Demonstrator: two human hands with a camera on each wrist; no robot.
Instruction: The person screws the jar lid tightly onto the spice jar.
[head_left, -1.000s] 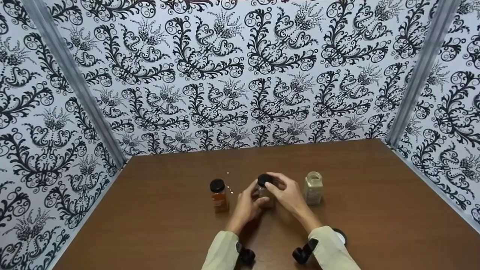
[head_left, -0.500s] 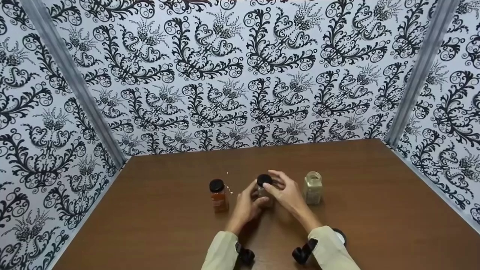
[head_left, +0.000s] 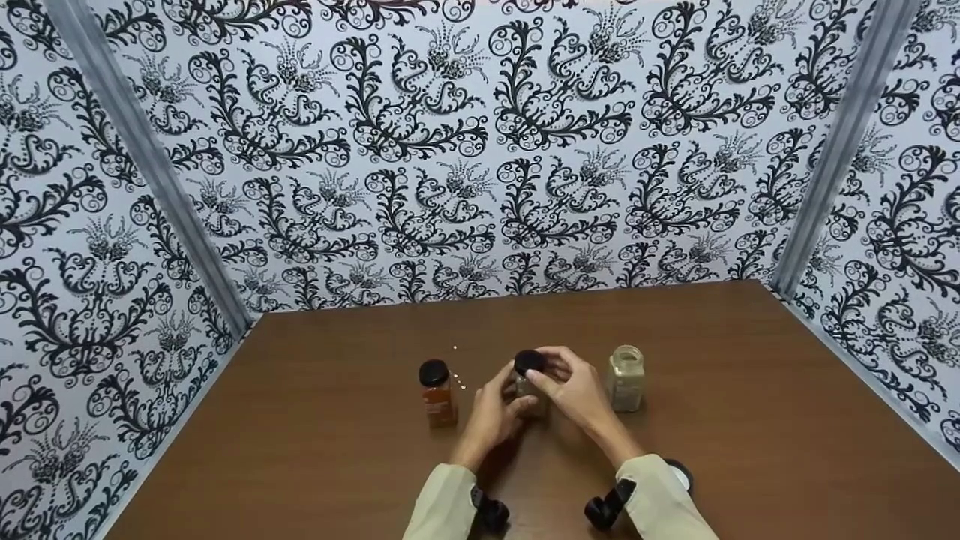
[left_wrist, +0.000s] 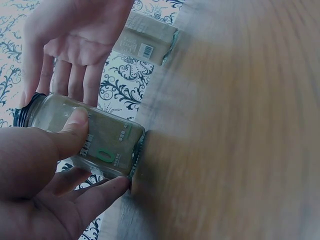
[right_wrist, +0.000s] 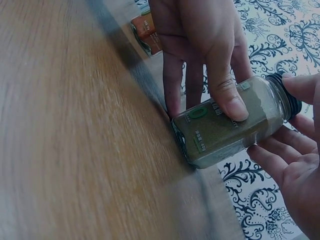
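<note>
A clear spice jar (right_wrist: 225, 125) of brownish-green powder, with green and white print, stands on the table between both hands. My left hand (head_left: 491, 409) grips its body, the thumb across the printed face and fingers behind. At the top, my right hand (head_left: 577, 386) holds the black lid (head_left: 529, 361) with thumb and fingers, as the right wrist view also shows. The lid sits on the jar's neck. Right of the hands is an uncapped jar (head_left: 627, 379) of pale powder. To the left stands a black-capped jar (head_left: 439, 401) of orange-red spice.
Small pale crumbs (head_left: 459, 379) lie beside the orange-red jar. A round black lid with a white inside (head_left: 681, 475) lies on the brown table (head_left: 337, 450), partly behind the right sleeve. Patterned walls (head_left: 480, 165) enclose the table's back and sides.
The right hand's fingers shift slightly around the lid, lifting away a little and then closing back in. The left hand and the jars stay in place.
</note>
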